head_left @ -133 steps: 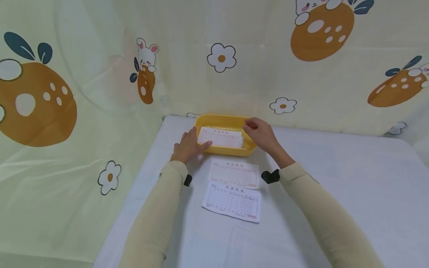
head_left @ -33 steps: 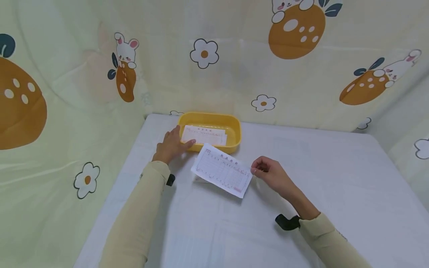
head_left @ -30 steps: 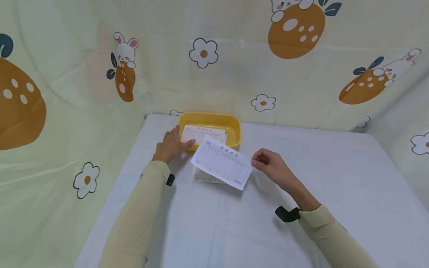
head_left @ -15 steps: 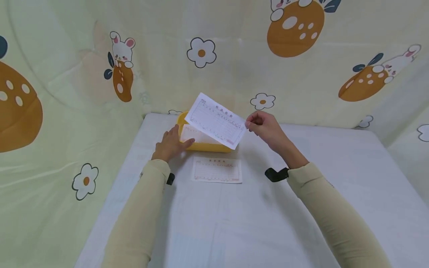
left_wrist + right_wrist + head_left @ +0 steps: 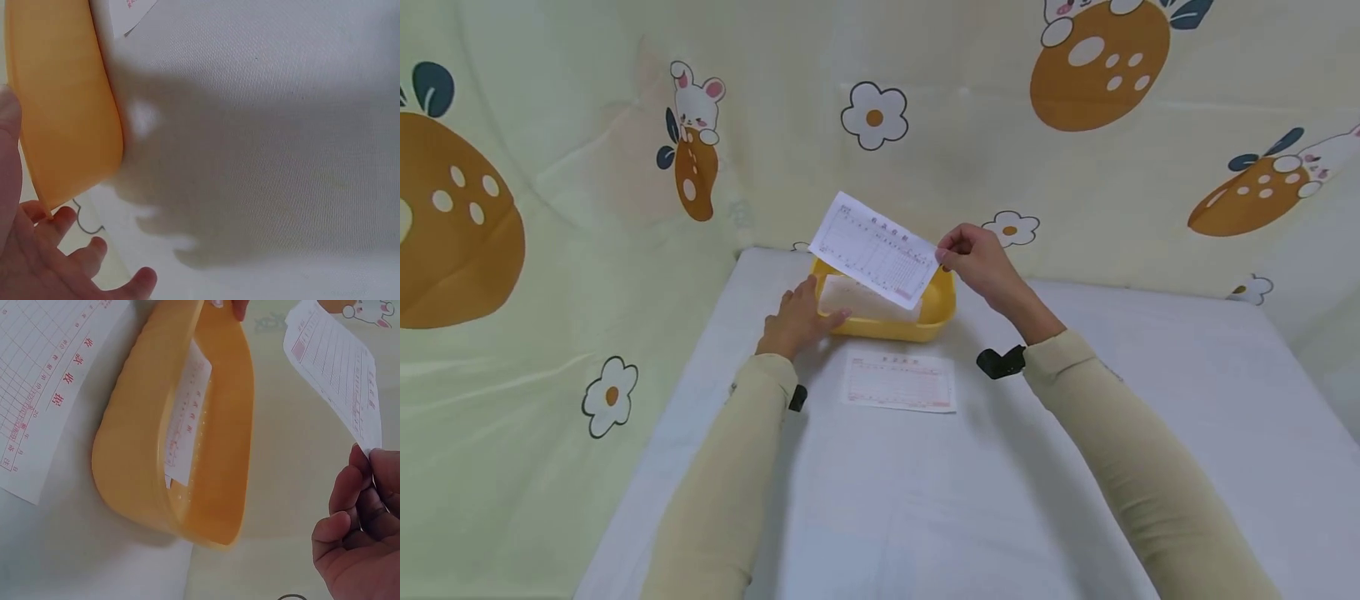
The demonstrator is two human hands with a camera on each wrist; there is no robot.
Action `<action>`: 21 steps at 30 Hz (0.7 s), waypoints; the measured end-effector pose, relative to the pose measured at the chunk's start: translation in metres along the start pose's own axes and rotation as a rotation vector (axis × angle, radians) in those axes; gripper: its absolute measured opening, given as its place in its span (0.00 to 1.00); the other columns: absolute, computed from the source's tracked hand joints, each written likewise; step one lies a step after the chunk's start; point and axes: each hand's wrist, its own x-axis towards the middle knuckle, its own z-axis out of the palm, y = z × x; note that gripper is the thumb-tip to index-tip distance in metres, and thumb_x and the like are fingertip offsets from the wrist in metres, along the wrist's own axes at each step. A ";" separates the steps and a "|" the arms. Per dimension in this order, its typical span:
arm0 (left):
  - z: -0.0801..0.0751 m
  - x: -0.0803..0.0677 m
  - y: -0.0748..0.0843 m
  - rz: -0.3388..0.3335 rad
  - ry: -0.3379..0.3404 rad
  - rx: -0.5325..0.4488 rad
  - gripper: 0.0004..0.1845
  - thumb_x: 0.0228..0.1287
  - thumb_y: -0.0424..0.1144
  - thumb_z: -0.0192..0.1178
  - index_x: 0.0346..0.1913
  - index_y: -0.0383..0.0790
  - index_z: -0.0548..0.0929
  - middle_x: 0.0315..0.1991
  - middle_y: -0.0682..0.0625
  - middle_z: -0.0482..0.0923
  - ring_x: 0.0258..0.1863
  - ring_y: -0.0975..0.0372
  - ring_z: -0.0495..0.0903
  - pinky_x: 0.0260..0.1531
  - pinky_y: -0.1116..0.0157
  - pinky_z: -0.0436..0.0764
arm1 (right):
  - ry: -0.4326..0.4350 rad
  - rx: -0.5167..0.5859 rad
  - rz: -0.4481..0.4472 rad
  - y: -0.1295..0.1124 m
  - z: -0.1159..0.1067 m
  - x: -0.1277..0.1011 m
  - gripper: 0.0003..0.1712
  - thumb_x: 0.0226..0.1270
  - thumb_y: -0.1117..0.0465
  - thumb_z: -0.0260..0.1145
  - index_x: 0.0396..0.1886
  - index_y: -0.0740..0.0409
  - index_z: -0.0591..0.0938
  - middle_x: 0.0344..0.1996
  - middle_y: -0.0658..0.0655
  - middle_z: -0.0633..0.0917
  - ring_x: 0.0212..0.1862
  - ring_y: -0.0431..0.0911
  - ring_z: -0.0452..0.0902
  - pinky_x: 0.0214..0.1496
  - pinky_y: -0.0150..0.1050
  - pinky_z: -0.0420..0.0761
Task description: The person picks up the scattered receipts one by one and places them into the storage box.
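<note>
My right hand (image 5: 985, 262) pinches the right corner of a printed receipt slip (image 5: 876, 250) between thumb and fingertips. That slip hangs tilted above the yellow plastic tray (image 5: 887, 330), covering part of its inside in the head view. Inside the tray lie other receipt slips (image 5: 865, 302), with red print visible in the right wrist view. At the tray's left end, my left hand (image 5: 797, 321) holds the rim, its thumb over the front edge. The left wrist view shows a finger bent behind the tray's corner and the other fingers (image 5: 145, 278) spread away. Another receipt slip (image 5: 900, 382) lies flat in front of the tray.
The table (image 5: 1000, 500) has a white cloth cover. A patterned curtain (image 5: 955, 167) with rabbits, orange shapes and flowers hangs close behind the tray and along the left side. Dark wrist mounts (image 5: 1000, 363) stick out below the sleeves.
My right hand has picked up the nearer slip and carried it forward, up over the tray. The slip beneath it on the table is now uncovered. My left hand has stayed on the tray.
</note>
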 end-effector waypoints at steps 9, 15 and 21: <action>0.001 -0.001 0.003 0.034 0.011 0.015 0.53 0.77 0.64 0.59 0.88 0.40 0.46 0.86 0.42 0.51 0.83 0.44 0.49 0.74 0.31 0.56 | 0.034 -0.050 0.058 0.004 0.012 0.011 0.08 0.83 0.68 0.61 0.54 0.68 0.77 0.48 0.65 0.80 0.50 0.59 0.77 0.55 0.38 0.80; -0.001 -0.001 0.001 0.050 0.027 0.017 0.52 0.76 0.66 0.58 0.87 0.42 0.47 0.85 0.43 0.54 0.81 0.46 0.53 0.72 0.31 0.60 | 0.034 -0.164 0.063 0.005 0.021 0.019 0.06 0.82 0.68 0.61 0.51 0.67 0.77 0.47 0.65 0.78 0.47 0.56 0.73 0.48 0.39 0.79; -0.001 -0.003 -0.002 0.022 0.026 0.002 0.53 0.76 0.65 0.59 0.88 0.41 0.46 0.86 0.43 0.52 0.83 0.45 0.50 0.75 0.33 0.58 | -0.015 -0.213 0.058 0.010 0.030 0.022 0.05 0.80 0.70 0.61 0.49 0.68 0.78 0.45 0.65 0.79 0.47 0.55 0.72 0.47 0.39 0.76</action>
